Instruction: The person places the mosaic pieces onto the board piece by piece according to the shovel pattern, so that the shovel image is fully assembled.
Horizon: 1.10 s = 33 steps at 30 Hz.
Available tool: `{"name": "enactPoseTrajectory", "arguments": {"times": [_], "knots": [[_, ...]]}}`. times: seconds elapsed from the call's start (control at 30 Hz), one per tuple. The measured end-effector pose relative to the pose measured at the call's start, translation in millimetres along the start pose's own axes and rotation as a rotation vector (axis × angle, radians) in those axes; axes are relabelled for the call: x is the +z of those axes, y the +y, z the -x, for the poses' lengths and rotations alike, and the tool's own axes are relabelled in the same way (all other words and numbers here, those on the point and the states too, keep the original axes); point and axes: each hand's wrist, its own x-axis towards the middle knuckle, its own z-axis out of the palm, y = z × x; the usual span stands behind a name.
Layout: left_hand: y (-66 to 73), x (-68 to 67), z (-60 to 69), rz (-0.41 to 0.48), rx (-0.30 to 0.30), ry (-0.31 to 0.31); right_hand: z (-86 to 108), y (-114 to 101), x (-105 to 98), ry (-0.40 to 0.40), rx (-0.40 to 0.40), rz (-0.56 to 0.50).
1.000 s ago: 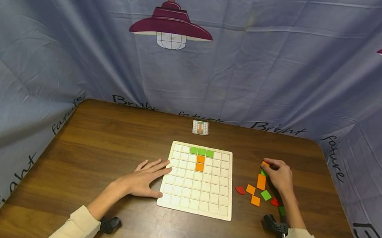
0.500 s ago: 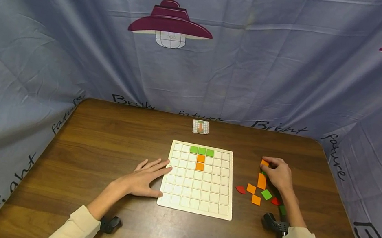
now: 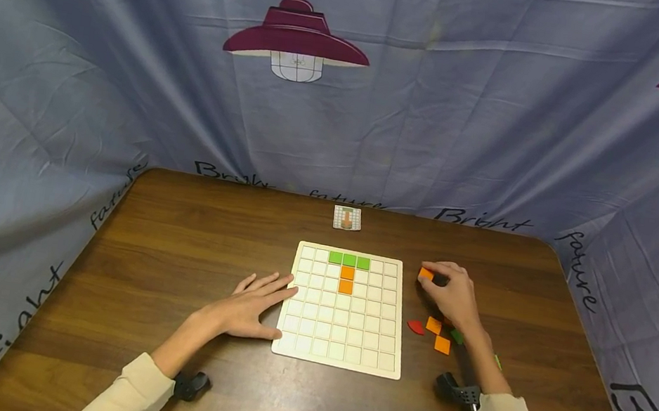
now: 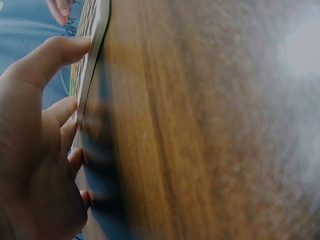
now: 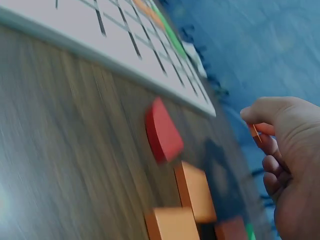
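Note:
A pale gridded board (image 3: 338, 335) lies on the table with three green squares (image 3: 350, 260) in its top row and two orange squares (image 3: 347, 280) below the middle one. My left hand (image 3: 246, 308) rests with spread fingers on the board's left edge; the left wrist view shows its thumb (image 4: 75, 48) on the rim. To the right of the board, my right hand (image 3: 453, 296) pinches an orange square piece (image 3: 426, 274) between thumb and fingers. In the right wrist view that orange piece (image 5: 255, 134) is partly hidden by the hand.
Loose pieces lie right of the board: a red one (image 3: 416, 326), two orange squares (image 3: 438, 335) and a green one (image 3: 457, 336), some partly under the right forearm. A small patterned card (image 3: 347, 218) is behind the board. A printed curtain (image 3: 441, 144) surrounds the table.
My right hand has moved left toward the board with the orange piece in its fingers, and its forearm covers more of the loose pieces. The left hand has stayed in place.

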Motion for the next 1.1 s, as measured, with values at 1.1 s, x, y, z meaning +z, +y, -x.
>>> {"name": "enactPoseTrajectory", "arguments": {"times": [1.1], "knots": [[0.8,-0.3,0.4,-0.002,-0.004,0.003,32.4,-80,88,-0.193,-0.14,-0.074]]}}
